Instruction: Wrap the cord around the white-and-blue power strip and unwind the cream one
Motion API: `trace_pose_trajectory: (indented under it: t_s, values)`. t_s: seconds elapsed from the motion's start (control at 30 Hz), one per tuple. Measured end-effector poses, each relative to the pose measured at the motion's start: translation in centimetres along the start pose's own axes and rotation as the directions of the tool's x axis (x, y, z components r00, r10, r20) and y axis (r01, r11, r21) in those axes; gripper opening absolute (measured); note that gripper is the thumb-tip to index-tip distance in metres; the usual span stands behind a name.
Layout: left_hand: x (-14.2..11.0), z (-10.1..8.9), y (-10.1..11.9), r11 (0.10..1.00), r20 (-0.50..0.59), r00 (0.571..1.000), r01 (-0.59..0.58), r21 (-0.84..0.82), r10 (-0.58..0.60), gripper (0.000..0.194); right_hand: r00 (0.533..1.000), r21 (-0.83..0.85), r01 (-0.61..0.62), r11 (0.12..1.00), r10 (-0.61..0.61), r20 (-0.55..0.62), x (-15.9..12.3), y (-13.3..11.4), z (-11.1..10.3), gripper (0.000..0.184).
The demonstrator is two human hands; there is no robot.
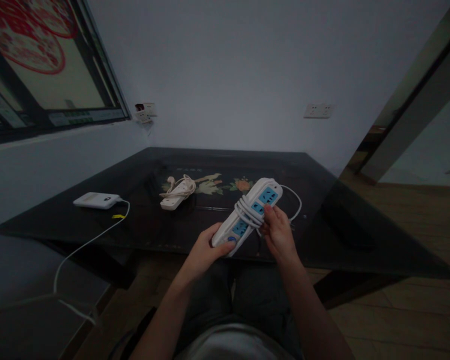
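Observation:
A white power strip (261,189) with blue socket panels is held tilted above the near part of the table. My left hand (209,245) grips its lower end, thumb across the top beside the blue switch. Several turns of white power cord (246,212) wrap around the strip's middle, and a loop of the cord arcs out past its upper right end. My right hand (278,231) is closed at the strip's right edge, with thumb and fingers pinched on the cord there. The plug end by this hand is mostly hidden.
On the dark table (217,230) lies a second white power strip (174,199) wrapped in its own cord. A white power bank (97,200) sits at the left, its cable hanging over the front edge. Wall sockets (318,111) are behind; a window is at left.

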State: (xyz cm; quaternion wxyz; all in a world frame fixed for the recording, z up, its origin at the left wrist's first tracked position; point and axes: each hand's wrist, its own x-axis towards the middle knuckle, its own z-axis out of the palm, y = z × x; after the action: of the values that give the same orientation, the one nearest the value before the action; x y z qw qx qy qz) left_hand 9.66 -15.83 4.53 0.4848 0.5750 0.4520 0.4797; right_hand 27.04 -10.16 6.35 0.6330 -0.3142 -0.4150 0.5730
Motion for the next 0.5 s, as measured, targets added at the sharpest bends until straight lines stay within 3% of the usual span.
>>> trace_pose_trajectory:
  t_s: [0.1, 0.23, 0.33, 0.5]
  values:
    - [-0.7, 0.9, -0.7, 0.988, -0.084, 0.996, -0.008, -0.155, -0.005, 0.04, 1.0, -0.017, -0.003, 1.0, 0.003, 0.03, -0.1, -0.1, 0.2, 0.042]
    - [-1.6, 1.2, -0.7, 0.973, -0.107, 0.994, 0.012, -0.232, -0.038, 0.041, 0.989, -0.057, -0.042, 0.998, 0.05, 0.14, 0.5, -0.1, -0.9, 0.048]
    - [-2.6, 1.0, 0.0, 0.945, -0.06, 0.997, 0.026, -0.327, -0.048, 0.044, 0.975, -0.071, -0.088, 0.994, 0.1, 0.198, 1.2, 0.0, -2.3, 0.049]
    - [-4.2, 1.3, 1.8, 0.893, 0.065, 0.995, 0.096, -0.44, -0.075, 0.055, 0.98, -0.134, -0.107, 0.985, 0.128, 0.155, 2.0, -0.1, -3.8, 0.042]
